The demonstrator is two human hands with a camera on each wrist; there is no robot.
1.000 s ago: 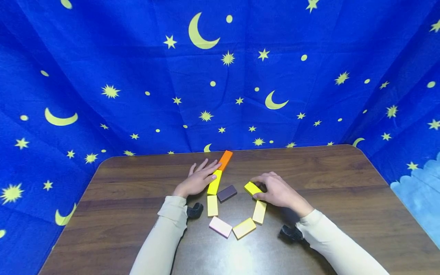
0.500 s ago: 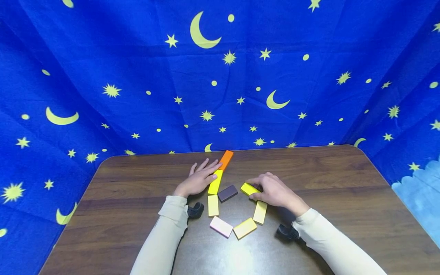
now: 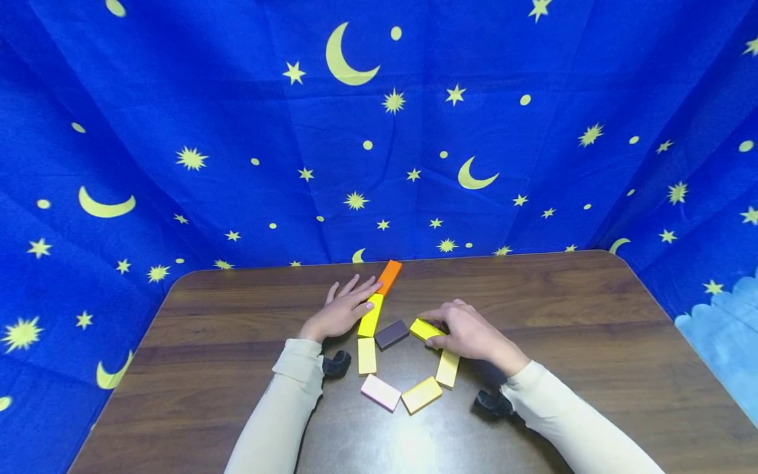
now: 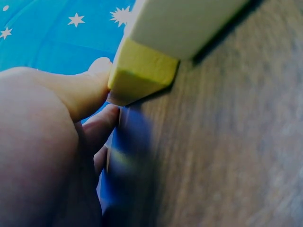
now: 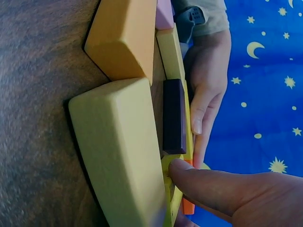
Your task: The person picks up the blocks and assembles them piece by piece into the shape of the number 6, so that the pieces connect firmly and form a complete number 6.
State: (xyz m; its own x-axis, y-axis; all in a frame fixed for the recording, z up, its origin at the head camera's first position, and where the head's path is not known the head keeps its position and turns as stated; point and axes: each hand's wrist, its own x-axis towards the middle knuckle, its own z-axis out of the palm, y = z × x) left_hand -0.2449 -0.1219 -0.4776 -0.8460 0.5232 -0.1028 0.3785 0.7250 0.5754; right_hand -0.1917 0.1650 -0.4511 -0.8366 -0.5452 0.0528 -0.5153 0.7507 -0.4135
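Observation:
My right hand (image 3: 470, 331) pinches a bright yellow block (image 3: 424, 329) between thumb and fingers, low over the wooden table. In the right wrist view the thumb lies against that yellow block (image 5: 167, 163). My left hand (image 3: 339, 315) rests with extended fingers along a longer yellow block (image 3: 370, 319) and the orange block (image 3: 390, 276) beyond it. The left thumb touches the yellow block's side. Between the hands lies a dark purple block (image 3: 392, 334), its left end close to the longer yellow block and its right end near the pinched one.
Nearer the body, a cream block (image 3: 366, 356), a pink block (image 3: 381, 393), a light orange block (image 3: 421, 395) and another cream block (image 3: 447, 370) curve round a bare patch of table (image 3: 408, 365). A blue star-patterned cloth (image 3: 414, 131) hangs behind the table.
My right hand has slid left with the yellow block, bringing it closer to the dark purple block. The left hand and the other blocks stay where they were.

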